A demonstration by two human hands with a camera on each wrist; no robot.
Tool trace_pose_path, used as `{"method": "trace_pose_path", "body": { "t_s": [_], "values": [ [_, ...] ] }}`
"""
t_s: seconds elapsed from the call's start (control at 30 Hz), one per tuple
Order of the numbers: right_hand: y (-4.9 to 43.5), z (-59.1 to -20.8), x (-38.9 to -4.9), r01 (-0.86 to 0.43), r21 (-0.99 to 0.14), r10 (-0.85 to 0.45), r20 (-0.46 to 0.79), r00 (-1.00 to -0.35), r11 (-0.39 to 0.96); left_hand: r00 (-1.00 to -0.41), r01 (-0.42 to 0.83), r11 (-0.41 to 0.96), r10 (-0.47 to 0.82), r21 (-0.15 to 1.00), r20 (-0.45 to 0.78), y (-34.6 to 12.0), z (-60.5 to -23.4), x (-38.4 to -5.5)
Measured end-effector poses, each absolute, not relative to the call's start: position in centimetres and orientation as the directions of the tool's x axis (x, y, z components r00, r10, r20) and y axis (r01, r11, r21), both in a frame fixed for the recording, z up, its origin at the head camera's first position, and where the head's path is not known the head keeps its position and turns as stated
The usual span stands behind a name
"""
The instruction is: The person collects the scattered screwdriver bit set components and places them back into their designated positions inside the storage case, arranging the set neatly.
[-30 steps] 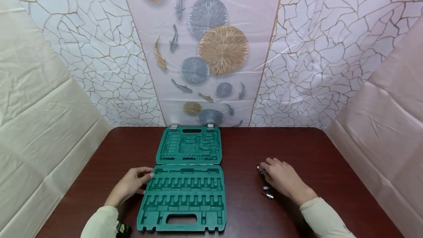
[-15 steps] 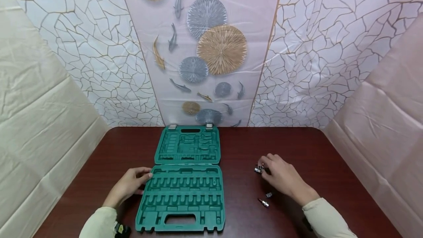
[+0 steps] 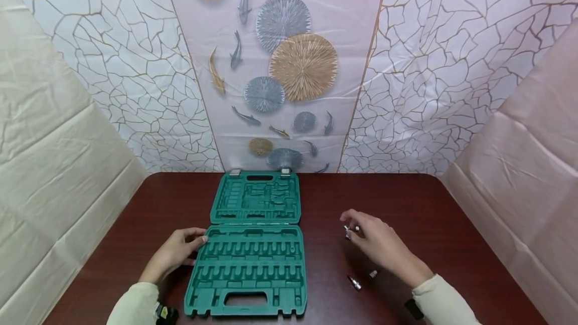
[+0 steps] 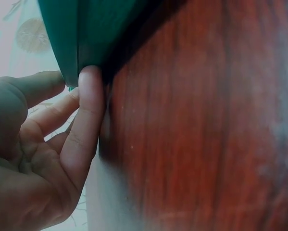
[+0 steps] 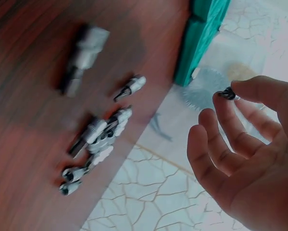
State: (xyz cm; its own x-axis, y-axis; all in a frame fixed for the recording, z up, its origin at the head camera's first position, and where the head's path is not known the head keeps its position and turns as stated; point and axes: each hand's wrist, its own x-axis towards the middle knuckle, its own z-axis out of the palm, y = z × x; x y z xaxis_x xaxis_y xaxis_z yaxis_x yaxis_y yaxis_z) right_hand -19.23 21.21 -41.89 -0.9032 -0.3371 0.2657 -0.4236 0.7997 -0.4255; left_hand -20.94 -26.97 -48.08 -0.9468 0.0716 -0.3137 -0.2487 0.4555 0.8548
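Note:
A green moulded tool case (image 3: pixel 246 260) lies unfolded on the table, its slotted trays facing up. At its left side my left hand (image 3: pixel 176 255) grips the edge, the thumb on the rim. In the left wrist view a finger of that left hand (image 4: pixel 52 144) lies against the green case wall (image 4: pixel 93 33), close to the tabletop. My right hand (image 3: pixel 384 245) is over the table right of the case. Between thumb and index finger it pinches a small dark metal piece (image 5: pixel 226 94), mostly covered by the fingertips; its kind is unclear. The right hand's other fingers are spread.
Several chrome bit sockets (image 5: pixel 100 134) lie clustered on the dark red table (image 5: pixel 28 144). Nearer my body lie a bit socket (image 3: pixel 354 283) and a short metal piece (image 3: pixel 373 274). Patterned fabric (image 3: pixel 293 89) hangs behind the table.
My right hand has shifted left and now pinches a small metal piece. The two loose pieces nearer me have moved closer to the front and farther apart. The left hand stays on the case.

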Motion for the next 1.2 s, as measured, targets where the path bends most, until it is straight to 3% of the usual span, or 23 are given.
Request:
{"method": "trace_pose_path", "body": {
  "t_s": [0.17,0.37,0.5,0.97,1.2],
  "values": [
    [20.2,-41.7,-19.3,-0.449,-0.544,-0.348,0.284,-0.894,0.709,-0.948,-0.249,0.453,0.069,0.856,-0.312,-27.0,-48.3,-20.9],
    [19.1,-41.3,-19.7,-0.279,-0.769,-0.289,0.129,-0.949,0.575,-0.950,-0.243,0.452,0.066,0.858,-0.304,-27.2,-48.4,-21.0],
    [18.6,-40.9,-20.1,-0.228,-0.844,-0.293,0.088,-0.952,0.486,-0.952,-0.239,0.455,0.065,0.858,-0.300,-27.3,-48.3,-20.9],
    [15.0,-41.4,-20.6,-0.227,-0.878,-0.371,0.061,-0.927,0.421,-0.953,-0.243,0.448,0.056,0.860,-0.299,-27.4,-48.2,-20.6],
    [13.7,-42.9,-20.6,-0.253,-0.837,-0.382,0.057,-0.923,0.485,-0.961,-0.216,0.451,0.059,0.866,-0.271,-27.0,-48.6,-20.4]
  ]
}}
